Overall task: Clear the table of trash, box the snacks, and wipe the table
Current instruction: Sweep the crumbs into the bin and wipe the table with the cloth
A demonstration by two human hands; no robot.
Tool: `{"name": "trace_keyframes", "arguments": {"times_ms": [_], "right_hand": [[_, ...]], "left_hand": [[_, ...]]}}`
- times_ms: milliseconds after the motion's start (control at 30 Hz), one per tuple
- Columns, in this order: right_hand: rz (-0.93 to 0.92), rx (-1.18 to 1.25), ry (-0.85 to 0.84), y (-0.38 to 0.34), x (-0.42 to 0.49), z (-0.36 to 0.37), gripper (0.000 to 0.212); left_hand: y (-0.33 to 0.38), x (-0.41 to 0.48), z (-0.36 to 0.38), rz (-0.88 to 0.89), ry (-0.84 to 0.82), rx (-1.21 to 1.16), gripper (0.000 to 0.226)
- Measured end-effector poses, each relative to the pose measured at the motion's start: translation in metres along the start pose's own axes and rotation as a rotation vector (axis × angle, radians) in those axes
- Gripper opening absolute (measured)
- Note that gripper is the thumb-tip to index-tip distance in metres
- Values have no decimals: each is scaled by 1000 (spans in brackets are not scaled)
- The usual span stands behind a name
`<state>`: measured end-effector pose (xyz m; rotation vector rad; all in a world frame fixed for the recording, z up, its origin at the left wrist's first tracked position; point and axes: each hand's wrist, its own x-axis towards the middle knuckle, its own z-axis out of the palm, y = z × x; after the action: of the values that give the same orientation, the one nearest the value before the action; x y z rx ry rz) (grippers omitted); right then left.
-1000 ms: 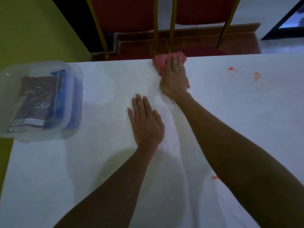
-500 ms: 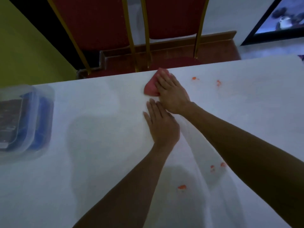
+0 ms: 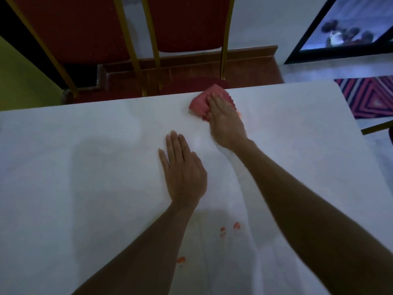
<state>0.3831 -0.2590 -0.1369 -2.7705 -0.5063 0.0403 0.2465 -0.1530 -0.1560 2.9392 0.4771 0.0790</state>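
Table (image 3: pixel 85 188), draped in a white cover that looks thin and likely to bunch. Left hand (image 3: pixel 182 171), centre, fingers straight and flat on the cover, holding nothing. Right hand (image 3: pixel 225 122), at its 1 o'clock, fingers extended, pressing the pink cloth (image 3: pixel 202 101) at the table's 12 o'clock edge. The cloth appears soft and light, best palmed from above. Orange crumbs (image 3: pixel 229 228) at 6 o'clock. No legible writing.
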Motion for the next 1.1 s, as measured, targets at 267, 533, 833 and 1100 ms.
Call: {"name": "trace_keyframes", "arguments": {"times_ms": [267,533,833,1100], "right_hand": [[-288,-71,-36,32,-2,-11,51],[-75,24,41,29,-71,-22,43],[-347,-43,-109,28,-48,-14,52],[55,-82,-40,106,-31,-42,56]], "left_hand": [[3,-3,-4,7,1,19,60],[3,-3,-5,-2,-12,33,62],[5,-6,-4,10,13,37,58],[4,-6,-3,1,16,4,60]]}}
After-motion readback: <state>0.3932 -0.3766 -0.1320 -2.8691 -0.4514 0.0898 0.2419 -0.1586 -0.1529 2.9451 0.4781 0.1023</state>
